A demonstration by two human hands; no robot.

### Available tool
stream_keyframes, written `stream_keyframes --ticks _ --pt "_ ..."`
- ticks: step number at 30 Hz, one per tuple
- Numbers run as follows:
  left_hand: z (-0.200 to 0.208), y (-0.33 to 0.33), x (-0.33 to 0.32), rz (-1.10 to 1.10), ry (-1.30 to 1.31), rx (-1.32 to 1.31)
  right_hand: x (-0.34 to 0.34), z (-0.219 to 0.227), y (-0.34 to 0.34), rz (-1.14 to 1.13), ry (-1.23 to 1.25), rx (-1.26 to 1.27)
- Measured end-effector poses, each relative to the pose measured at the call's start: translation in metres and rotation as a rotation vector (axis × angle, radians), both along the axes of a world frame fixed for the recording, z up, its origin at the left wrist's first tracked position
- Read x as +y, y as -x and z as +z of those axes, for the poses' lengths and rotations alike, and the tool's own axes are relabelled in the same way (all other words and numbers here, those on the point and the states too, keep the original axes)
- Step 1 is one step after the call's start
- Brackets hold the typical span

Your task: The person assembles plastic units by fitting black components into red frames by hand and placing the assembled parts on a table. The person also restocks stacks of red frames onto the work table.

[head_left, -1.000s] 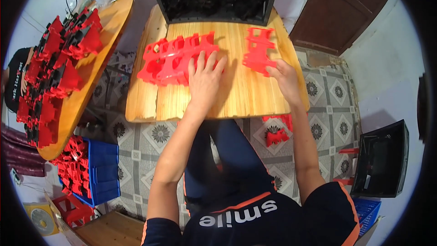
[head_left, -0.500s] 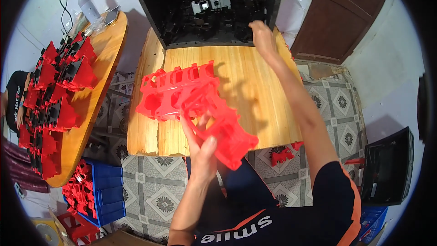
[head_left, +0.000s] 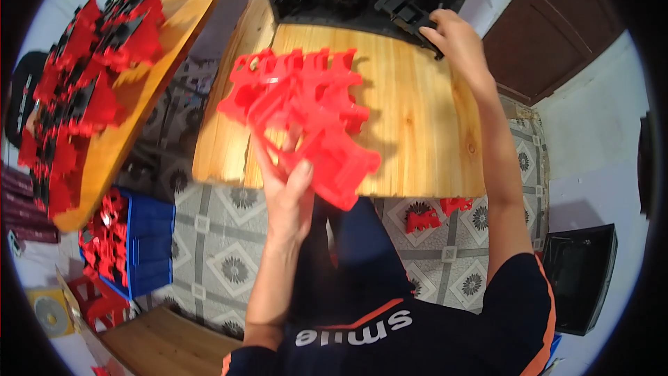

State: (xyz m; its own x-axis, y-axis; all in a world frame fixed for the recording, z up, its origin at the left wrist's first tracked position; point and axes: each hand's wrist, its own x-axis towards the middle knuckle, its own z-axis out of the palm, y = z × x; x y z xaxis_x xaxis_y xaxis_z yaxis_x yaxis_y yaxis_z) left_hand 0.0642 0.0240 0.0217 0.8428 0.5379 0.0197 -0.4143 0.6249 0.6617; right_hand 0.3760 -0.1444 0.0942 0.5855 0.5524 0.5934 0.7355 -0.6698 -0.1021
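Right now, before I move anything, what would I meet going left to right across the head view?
Red-and-black pieces on the side table → left hand gripping a red plastic part → black part → right hand holding it → brown door.

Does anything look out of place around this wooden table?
Yes: some red plastic parts lie on the tiled floor past the near edge of the wooden table. That looks odd because other red parts are in the left hand, on the side table and in the blue bin. I can't tell whether they fell.
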Motion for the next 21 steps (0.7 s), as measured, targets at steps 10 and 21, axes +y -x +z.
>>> stream_keyframes --ticks 10,21 --pt "0.001 0.012 -0.005 -0.006 -0.077 -0.09 0.005 -0.005 0.242 0.378 -0.492 0.513" --pt "0.0 0.033 0.0 -0.075 -0.132 -0.199 0.021 -0.004 0.273 0.409 -0.372 0.392"
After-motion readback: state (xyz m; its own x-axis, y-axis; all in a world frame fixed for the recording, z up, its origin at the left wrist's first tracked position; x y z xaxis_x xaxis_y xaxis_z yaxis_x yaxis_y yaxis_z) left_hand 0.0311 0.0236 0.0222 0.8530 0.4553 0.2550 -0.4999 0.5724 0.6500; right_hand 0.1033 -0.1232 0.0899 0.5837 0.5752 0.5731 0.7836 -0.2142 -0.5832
